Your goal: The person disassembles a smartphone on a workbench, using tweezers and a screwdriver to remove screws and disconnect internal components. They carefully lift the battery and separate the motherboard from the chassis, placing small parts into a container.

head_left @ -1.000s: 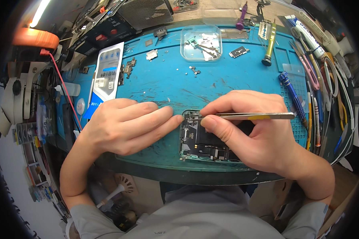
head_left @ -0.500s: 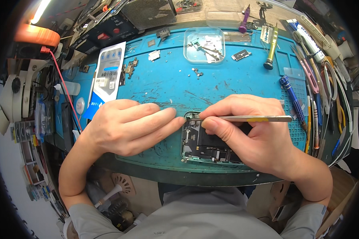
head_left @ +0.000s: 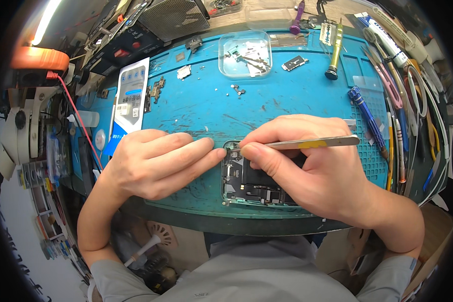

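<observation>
An opened smartphone [head_left: 232, 185], its inner parts bare, lies near the mat's front edge. My right hand [head_left: 307, 168] is closed on metal tweezers [head_left: 332, 142] with a yellow patch, slanted up to the right. Their tips are at the phone's upper left corner, mostly hidden by my fingers. My left hand [head_left: 161, 163] lies palm down left of the phone, its fingers bent and close together. Its index fingertip reaches that same corner. The left thumb, and whatever that hand may pinch, are out of sight. My right hand covers the phone's right part.
Beyond the phone, on the blue mat [head_left: 196, 118], stands a clear box [head_left: 220, 60] with small parts. A white and blue packet [head_left: 131, 90] lies at left. A blue screwdriver [head_left: 368, 123] and a yellow-green one [head_left: 335, 55] lie at right, near several tools.
The whole view has shifted slightly to the left. The tweezers' rear end has tilted upward in my right hand. Both hands stay at the phone's corner.
</observation>
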{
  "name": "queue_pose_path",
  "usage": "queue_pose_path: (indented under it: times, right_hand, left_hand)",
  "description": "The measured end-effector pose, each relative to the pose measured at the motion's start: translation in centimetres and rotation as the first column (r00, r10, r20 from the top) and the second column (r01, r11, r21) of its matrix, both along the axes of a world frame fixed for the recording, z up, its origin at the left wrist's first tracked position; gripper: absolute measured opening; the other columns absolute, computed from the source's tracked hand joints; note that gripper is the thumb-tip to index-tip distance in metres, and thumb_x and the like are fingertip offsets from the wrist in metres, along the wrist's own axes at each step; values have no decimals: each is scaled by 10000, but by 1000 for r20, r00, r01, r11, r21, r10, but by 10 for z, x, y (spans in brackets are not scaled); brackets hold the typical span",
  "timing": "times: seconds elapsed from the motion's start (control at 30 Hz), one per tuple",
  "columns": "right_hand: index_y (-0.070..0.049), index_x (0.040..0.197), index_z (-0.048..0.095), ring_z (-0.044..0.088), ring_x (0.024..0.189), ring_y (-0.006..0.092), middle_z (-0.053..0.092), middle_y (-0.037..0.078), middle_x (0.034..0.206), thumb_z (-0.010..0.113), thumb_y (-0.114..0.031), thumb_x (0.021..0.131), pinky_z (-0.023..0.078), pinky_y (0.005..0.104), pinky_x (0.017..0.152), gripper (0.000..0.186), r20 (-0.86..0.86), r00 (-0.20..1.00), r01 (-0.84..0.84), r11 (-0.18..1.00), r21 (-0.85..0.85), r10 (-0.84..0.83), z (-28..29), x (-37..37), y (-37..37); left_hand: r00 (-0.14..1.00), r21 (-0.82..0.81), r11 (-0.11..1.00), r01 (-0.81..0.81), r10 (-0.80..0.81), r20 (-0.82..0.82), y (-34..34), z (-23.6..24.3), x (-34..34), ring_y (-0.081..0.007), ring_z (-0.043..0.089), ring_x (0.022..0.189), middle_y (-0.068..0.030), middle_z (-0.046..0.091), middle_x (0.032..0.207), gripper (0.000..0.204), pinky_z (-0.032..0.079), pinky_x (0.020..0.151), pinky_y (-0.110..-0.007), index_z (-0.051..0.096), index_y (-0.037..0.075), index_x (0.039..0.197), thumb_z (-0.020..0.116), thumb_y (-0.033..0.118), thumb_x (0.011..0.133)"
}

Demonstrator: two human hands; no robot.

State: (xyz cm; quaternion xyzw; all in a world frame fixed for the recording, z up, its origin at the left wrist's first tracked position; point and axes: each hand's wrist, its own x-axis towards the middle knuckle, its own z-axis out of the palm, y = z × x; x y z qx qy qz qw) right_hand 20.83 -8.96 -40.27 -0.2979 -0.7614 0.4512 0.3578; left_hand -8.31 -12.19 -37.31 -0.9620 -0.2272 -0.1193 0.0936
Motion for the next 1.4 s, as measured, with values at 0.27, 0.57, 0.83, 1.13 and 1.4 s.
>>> queue_pose_path:
  times: [0.27,0.57,0.83,1.13,1.4]
  right_hand:
    - [26,1038,836,749,734,189,807,127,877,811,-80,1014,578,319,659,112,-6,1000,1,1000,-15,-1,0,0,-1]
    - [27,1027,834,746,723,190,801,126,866,818,-85,1011,569,320,645,114,-25,1000,15,1000,9,-15,-2,-1,-2]
    - [46,1026,823,740,722,171,794,132,863,821,-80,1017,575,308,648,126,-11,1000,9,999,-31,-9,0,-1,-2]
    - [40,1036,825,738,720,160,796,121,866,815,-69,1013,572,306,644,112,-44,999,8,999,-40,-10,-2,0,-2]
    - [22,1036,833,774,741,179,807,116,882,813,-47,1000,595,294,650,80,-81,996,-32,999,26,35,-3,0,-1]
  left_hand:
    - [1000,13,1000,-7,6,25,-1,-4,-5,-110,744,853,-10,805,1152,427,548,645,-239,872,94,1191,730,147,791]
    - [1000,5,1000,-10,10,11,-1,-3,-3,-106,743,860,-5,800,1166,426,539,637,-234,867,100,1194,732,146,793]
    - [999,-3,1000,-8,7,-32,-1,3,0,-110,737,875,-5,789,1194,422,556,654,-236,862,97,1194,741,125,791]
    - [997,23,1000,2,-1,-72,0,5,2,-109,727,867,-11,786,1206,415,558,652,-240,861,93,1175,743,115,778]
    - [997,29,999,16,-13,-78,1,5,2,-108,713,857,-12,785,1210,434,558,652,-237,861,88,1175,730,129,763]
